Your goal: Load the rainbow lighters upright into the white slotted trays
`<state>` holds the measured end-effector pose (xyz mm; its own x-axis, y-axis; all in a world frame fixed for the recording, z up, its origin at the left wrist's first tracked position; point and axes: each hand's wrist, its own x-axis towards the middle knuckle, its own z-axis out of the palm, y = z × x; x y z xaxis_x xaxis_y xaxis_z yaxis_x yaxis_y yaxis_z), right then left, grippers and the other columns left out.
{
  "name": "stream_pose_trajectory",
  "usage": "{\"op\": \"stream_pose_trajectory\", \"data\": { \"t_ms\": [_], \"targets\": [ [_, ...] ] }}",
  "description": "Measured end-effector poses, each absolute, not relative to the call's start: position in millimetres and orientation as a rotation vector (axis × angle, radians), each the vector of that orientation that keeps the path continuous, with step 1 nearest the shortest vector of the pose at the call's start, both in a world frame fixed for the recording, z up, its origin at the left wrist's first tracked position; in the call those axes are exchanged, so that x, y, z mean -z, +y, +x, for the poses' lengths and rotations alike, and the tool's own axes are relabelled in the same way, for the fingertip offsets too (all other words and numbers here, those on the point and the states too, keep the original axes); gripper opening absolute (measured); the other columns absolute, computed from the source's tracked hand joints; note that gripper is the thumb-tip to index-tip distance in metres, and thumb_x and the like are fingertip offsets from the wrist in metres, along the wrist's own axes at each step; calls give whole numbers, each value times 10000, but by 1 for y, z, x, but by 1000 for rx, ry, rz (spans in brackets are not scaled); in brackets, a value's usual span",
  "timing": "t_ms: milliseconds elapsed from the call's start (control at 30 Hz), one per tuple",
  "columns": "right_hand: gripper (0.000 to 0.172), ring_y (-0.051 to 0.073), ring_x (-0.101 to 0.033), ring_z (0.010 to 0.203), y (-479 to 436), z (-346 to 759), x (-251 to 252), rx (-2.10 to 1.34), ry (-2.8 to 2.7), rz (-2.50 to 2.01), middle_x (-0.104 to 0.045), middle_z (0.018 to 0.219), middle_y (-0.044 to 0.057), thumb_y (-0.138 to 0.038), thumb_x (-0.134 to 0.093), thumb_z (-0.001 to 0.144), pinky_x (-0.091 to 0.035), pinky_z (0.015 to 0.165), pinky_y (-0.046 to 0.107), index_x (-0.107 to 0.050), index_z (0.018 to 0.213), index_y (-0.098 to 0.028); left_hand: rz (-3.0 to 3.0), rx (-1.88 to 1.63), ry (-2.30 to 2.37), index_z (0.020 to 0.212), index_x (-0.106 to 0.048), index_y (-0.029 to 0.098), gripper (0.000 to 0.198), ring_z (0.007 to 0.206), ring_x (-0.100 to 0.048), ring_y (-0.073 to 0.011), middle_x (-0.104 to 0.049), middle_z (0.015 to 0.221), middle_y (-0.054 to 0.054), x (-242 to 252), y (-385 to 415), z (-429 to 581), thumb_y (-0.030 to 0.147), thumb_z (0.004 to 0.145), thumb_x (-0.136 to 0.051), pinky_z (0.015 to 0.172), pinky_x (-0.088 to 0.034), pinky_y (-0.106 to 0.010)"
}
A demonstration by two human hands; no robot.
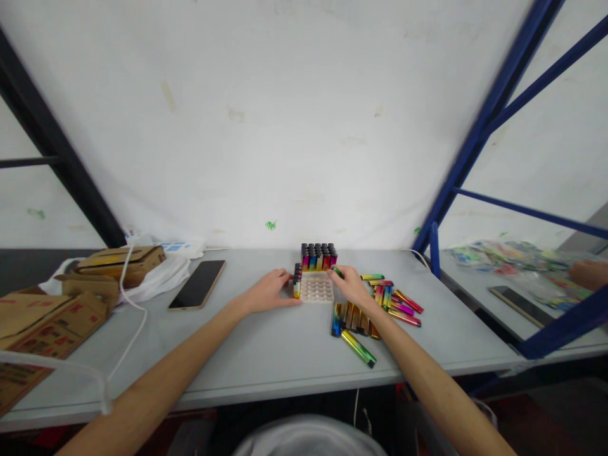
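A white tray with rows of round holes (317, 289) lies on the table in front of me. A single row of upright lighters (297, 282) stands along its left edge, black tops up. My left hand (272, 291) rests beside that row, thumb and fingers spread apart at the tray's left side. Over the tray's right edge, my right hand (350, 284) pinches a lighter (337, 272) with a green glint and dark end. Behind the tray, a block of upright metallic lighters (319, 256) stands in rows. Loose lighters (357, 348) lie around and partly under my right forearm.
A phone (197, 285) lies left of my hand. Farther left are opened cardboard boxes (61, 323), a white plastic bag (159, 278) and a white cable (124, 278). A blue metal frame (468, 158) rises at right. Beyond it are another person's hand (589, 274), plastic bags and a second phone (521, 305).
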<state>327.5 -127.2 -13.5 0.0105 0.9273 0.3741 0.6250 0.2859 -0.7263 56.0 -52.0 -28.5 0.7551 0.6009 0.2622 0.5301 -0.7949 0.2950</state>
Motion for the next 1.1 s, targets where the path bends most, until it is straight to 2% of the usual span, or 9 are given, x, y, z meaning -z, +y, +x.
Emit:
{"op": "stream_pose_trajectory", "data": {
  "t_ms": [133, 433, 600, 733, 867, 1000, 1100],
  "targets": [
    [483, 151, -422, 636, -126, 327, 15, -420, -1753, -1422, -441, 622, -24, -611, -456, 928, -302, 618, 279, -408, 639, -226, 2760, -515, 897, 1003, -693, 173, 638, 972, -641, -315, -662, 1018, -118, 26, -54, 56, 784, 820, -692, 882, -528, -409],
    [287, 150, -458, 616, -125, 327, 19, -302, -1803, -1476, -484, 597, -20, -346, -472, 886, -287, 619, 273, -428, 632, -219, 2752, -547, 887, 999, -695, 176, 634, 940, -642, -305, -659, 1017, -118, 26, -54, 57, 782, 814, -697, 865, -533, -412],
    [351, 149, -439, 612, -126, 327, 18, -228, -1810, -1504, -475, 603, -26, -387, -494, 946, -271, 618, 281, -414, 646, -225, 2746, -546, 887, 977, -693, 184, 621, 920, -644, -302, -656, 989, -107, 25, -55, 57, 782, 809, -700, 843, -533, -404],
    [364, 168, -478, 651, -127, 325, 19, -209, -1842, -1448, -549, 676, -22, -496, -483, 1028, -323, 641, 281, -487, 782, -228, 2744, -554, 891, 975, -693, 185, 619, 929, -644, -304, -662, 997, -111, 26, -54, 57, 783, 811, -696, 854, -532, -406],
    [223, 205, -571, 796, -125, 323, 19, -189, -1888, -1326, -647, 881, 43, -385, -451, 1056, -427, 753, 305, -550, 947, -216, 2746, -536, 895, 982, -692, 177, 633, 949, -643, -315, -662, 1007, -119, 27, -53, 57, 787, 812, -692, 874, -529, -417],
    [293, 223, -584, 870, -125, 324, 16, -110, -1877, -1292, -633, 939, 84, -401, -486, 1053, -454, 810, 327, -531, 829, -218, 2736, -530, 890, 995, -701, 176, 638, 944, -644, -313, -659, 1016, -122, 27, -53, 57, 786, 807, -697, 876, -533, -415],
    [387, 196, -559, 742, -127, 326, 13, -115, -1881, -1385, -608, 779, 38, -451, -528, 1048, -421, 726, 306, -492, 735, -226, 2723, -525, 870, 998, -714, 180, 626, 951, -643, -309, -664, 1012, -118, 24, -55, 56, 775, 803, -710, 883, -537, -411]
  ]
}}
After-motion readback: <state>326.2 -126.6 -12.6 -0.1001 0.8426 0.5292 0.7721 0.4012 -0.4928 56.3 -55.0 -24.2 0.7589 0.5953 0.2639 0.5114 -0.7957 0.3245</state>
